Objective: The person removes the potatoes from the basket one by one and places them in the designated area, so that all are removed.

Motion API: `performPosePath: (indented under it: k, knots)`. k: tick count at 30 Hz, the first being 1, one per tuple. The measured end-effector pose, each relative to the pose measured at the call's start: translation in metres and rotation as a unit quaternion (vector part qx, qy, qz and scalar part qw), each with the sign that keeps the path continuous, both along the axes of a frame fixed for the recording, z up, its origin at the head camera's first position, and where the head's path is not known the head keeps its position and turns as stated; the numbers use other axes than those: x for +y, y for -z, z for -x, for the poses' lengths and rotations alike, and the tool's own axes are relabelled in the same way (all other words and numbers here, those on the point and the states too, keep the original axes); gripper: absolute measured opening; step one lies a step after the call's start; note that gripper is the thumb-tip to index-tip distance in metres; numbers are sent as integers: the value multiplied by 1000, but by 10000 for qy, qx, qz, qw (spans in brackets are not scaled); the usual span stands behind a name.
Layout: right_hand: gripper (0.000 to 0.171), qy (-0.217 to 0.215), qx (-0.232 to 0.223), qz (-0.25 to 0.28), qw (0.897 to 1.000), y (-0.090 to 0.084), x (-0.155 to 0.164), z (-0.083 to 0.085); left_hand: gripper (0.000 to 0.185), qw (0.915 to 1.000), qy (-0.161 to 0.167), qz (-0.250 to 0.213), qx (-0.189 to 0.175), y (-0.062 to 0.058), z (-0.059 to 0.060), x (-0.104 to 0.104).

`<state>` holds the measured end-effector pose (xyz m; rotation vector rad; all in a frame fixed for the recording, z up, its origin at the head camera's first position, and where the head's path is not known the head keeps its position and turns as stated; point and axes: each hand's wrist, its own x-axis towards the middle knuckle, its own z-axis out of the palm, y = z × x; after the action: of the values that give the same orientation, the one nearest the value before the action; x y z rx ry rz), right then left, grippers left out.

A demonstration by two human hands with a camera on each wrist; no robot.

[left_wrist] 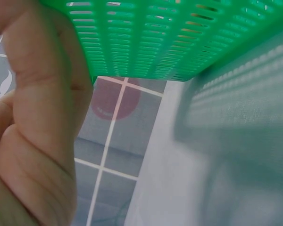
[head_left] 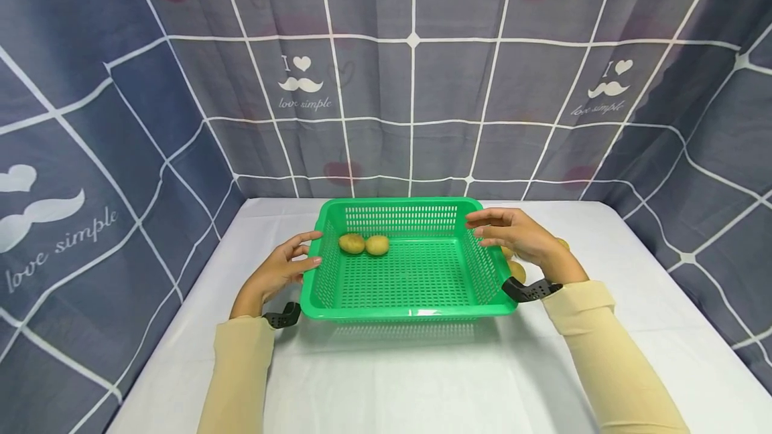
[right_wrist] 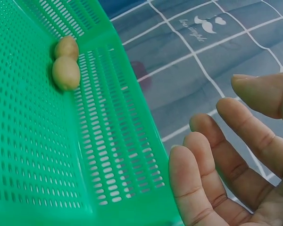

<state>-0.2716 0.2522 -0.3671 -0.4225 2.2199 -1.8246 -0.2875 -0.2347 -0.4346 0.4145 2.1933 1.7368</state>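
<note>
A green plastic basket [head_left: 410,313] with slotted walls is in the middle of the head view. Two potatoes [head_left: 364,244] lie together inside it, near its back left corner. My left hand [head_left: 279,270] grips the basket's left rim, thumb on the upper side; in the left wrist view its curled fingers [left_wrist: 42,89] are at the basket's edge. My right hand [head_left: 512,236] hovers by the right rim, holding nothing. Its loosely bent, parted fingers [right_wrist: 184,176] show beside the wall in the right wrist view.
More potatoes [head_left: 516,271] lie on the white table [head_left: 410,380] right of the basket, partly hidden by the right hand and basket wall. A grey checked curtain [head_left: 374,86] hangs behind the table and along both sides. Each wrist wears a black strap [head_left: 531,289].
</note>
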Motion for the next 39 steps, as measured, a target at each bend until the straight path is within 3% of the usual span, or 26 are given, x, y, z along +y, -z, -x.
performPosePath:
  k: [14, 24, 39]
  knots:
    - [43, -120, 160, 35, 9998, 10, -26, 14, 69, 9999, -46, 93, 59, 0, 1, 1]
    - [46, 95, 649, -35, 9978, 19, -40, 25, 69, 10000, -57, 39, 4, 1, 2, 0]
    - [41, 100, 1200, -797, 9895, 21, -62, 38, 69, 10000, -67, 41, -3, 2, 2, 0]
